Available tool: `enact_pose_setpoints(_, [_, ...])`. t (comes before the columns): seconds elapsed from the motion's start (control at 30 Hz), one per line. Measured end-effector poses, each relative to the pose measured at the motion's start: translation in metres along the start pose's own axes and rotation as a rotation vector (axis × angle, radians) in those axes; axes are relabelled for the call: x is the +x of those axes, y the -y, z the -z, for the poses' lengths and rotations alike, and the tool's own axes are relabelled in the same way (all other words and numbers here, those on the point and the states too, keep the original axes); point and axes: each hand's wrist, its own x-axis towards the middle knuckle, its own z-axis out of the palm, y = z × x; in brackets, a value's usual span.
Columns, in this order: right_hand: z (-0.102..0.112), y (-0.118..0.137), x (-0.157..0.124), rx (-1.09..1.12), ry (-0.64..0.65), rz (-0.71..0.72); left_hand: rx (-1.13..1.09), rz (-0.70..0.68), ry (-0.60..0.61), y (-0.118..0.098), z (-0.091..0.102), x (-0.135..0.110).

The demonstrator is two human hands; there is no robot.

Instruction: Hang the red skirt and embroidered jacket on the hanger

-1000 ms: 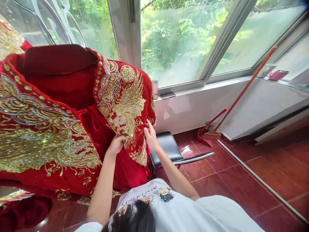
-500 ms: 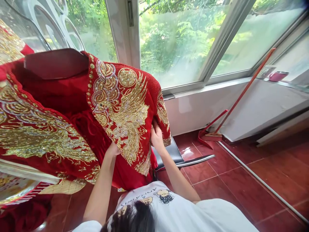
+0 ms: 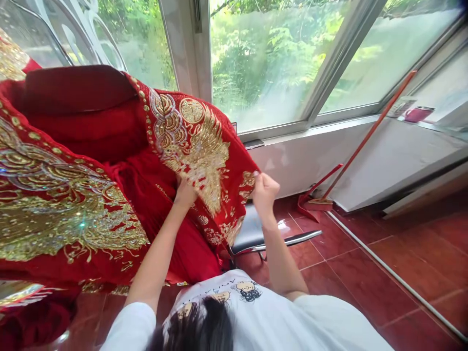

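Note:
A heavy red garment [image 3: 109, 161] with gold and silver embroidery hangs in front of me, filling the left half of the view. My left hand [image 3: 185, 191] is closed on the inner edge of its embroidered right panel [image 3: 199, 141], fingers tucked under the cloth. My right hand [image 3: 263, 189] is a fist pinching the panel's outer hem and holding it out to the right. A black chair seat [image 3: 252, 233] with a chrome frame stands just below and behind the stretched cloth.
A broom with a red handle [image 3: 365, 136] and a red dustpan [image 3: 314, 190] lean against the white wall under the window [image 3: 278, 58]. A pink cup [image 3: 419, 113] stands on the sill at right. The floor is dark red tile [image 3: 383, 253].
My right hand has gone from under the panel's edge out to the right, pulling the hem with it and spreading the panel. My left hand has risen a little along the inner edge.

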Motion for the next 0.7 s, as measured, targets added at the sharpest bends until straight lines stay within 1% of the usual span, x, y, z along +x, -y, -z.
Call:
enact_pose_setpoints(0.07, [0.015,0.005,0.025,-0.013,-0.064,0.045,0.221,-0.173,0.028,-0.002,0.010,0.008])
enact_pose_setpoints(0.1, [0.018,0.008,0.035,-0.006,-0.093,0.059,0.331,-0.264,0.037,-0.003,0.015,0.010])
enact_pose_setpoints(0.17, [0.016,0.013,0.045,0.029,-0.142,0.054,0.520,-0.407,0.045,-0.003,0.023,0.010])
enact_pose_setpoints(0.2, [0.012,0.014,0.045,0.048,-0.154,0.039,0.570,-0.430,0.044,-0.004,0.024,0.007])
enact_pose_setpoints(0.23, [0.006,0.014,0.042,0.063,-0.159,0.022,0.608,-0.434,0.049,-0.005,0.022,0.004])
enact_pose_setpoints(0.3, [-0.008,0.013,0.030,0.094,-0.140,-0.006,0.662,-0.433,0.096,-0.006,0.010,-0.006])
enact_pose_setpoints(0.37, [-0.019,0.010,0.017,0.134,-0.098,-0.016,0.667,-0.405,0.140,-0.007,-0.011,-0.017])
enact_pose_setpoints(0.4, [-0.023,0.008,0.013,0.167,-0.072,-0.025,0.656,-0.380,0.142,-0.006,-0.024,-0.021])
enact_pose_setpoints(0.47, [-0.027,0.004,0.009,0.275,0.002,-0.082,0.641,-0.323,0.111,-0.002,-0.047,-0.025])
enact_pose_setpoints(0.53, [-0.023,-0.002,0.012,0.399,0.087,-0.168,0.655,-0.280,0.062,0.005,-0.062,-0.023])
enact_pose_setpoints(0.6, [-0.015,-0.008,0.021,0.468,0.147,-0.217,0.683,-0.275,0.035,0.015,-0.064,-0.018])
enact_pose_setpoints(0.63, [-0.009,-0.010,0.027,0.470,0.152,-0.213,0.696,-0.285,0.025,0.019,-0.059,-0.015])
enact_pose_setpoints(0.7, [0.002,-0.015,0.045,0.426,0.133,-0.152,0.715,-0.336,-0.009,0.028,-0.040,-0.009])
